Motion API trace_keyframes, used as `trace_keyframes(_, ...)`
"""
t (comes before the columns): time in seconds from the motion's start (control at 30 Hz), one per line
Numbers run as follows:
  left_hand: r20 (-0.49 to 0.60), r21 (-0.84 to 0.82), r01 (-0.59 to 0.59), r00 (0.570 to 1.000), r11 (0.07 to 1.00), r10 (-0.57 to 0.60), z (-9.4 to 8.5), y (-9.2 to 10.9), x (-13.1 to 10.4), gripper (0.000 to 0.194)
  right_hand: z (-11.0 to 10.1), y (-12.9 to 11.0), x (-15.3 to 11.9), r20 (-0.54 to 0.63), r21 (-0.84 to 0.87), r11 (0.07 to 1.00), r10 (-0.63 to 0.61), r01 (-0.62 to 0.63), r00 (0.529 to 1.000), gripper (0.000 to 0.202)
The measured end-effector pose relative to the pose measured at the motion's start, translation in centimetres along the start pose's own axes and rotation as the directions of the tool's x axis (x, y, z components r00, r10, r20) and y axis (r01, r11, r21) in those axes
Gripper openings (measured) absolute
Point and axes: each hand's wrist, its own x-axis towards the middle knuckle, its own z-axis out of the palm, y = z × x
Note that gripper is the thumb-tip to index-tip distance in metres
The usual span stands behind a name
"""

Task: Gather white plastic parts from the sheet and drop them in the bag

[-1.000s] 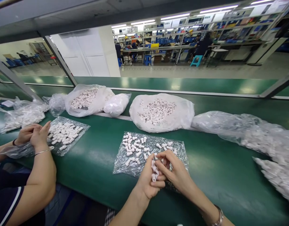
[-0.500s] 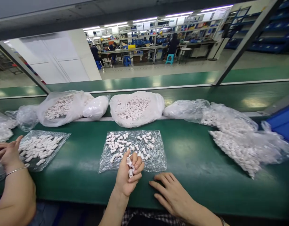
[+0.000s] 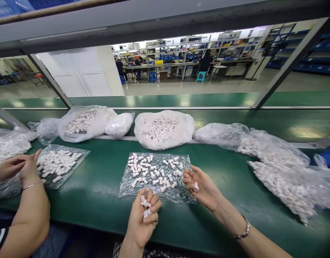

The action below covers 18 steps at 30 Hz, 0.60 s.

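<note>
Holding one white plastic fitting in partly curled fingers, the right hand has moved from the bench to the clear plastic bag's right edge, so both hands now carry pieces. The left hand, loosely closed around several fittings, remains before its near edge; loose fittings lie upon it.

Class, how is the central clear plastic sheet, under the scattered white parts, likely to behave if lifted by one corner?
The clear plastic sheet would probably sag, since it looks thin and crinkled. It's likely light itself, being see-through film. The white parts lie loose on it, so they may slide or tumble off.
</note>
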Motion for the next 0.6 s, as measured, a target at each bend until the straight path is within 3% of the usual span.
trace_keyframes(0.13,0.034,0.028,-0.011,0.999,1.0,0.01,-0.5,0.7,-0.1,0.041,2.9,0.9,3.1,0.071,-0.06,0.997,0.046,-0.042,0.996,0.033)
trace_keyframes(0.23,0.054,0.107,-0.007,0.999,0.994,0.001,-0.4,1.1,0.2,0.044,4.2,1.7,5.4,0.163,-0.251,0.965,-0.039,0.079,0.986,0.036)
trace_keyframes(0.33,0.063,0.189,-0.002,0.998,0.982,-0.01,-0.2,1.4,0.7,0.049,4.9,1.6,7.0,0.23,-0.446,0.867,-0.128,0.221,0.965,0.037)
trace_keyframes(0.4,0.066,0.242,0.0,0.998,0.97,-0.017,-0.2,1.5,1.3,0.053,5.2,1.2,7.4,0.266,-0.605,0.728,-0.199,0.324,0.943,0.04)
trace_keyframes(0.5,0.059,0.326,-0.004,0.998,0.945,-0.017,-0.2,1.6,2.3,0.057,5.8,0.7,6.6,0.382,-0.798,0.362,-0.313,0.481,0.869,0.035)
trace_keyframes(0.6,0.003,0.405,-0.014,1.0,0.914,0.014,-0.1,1.3,3.4,0.058,6.5,0.9,4.8,0.541,-0.819,0.088,-0.214,0.568,0.813,0.024)
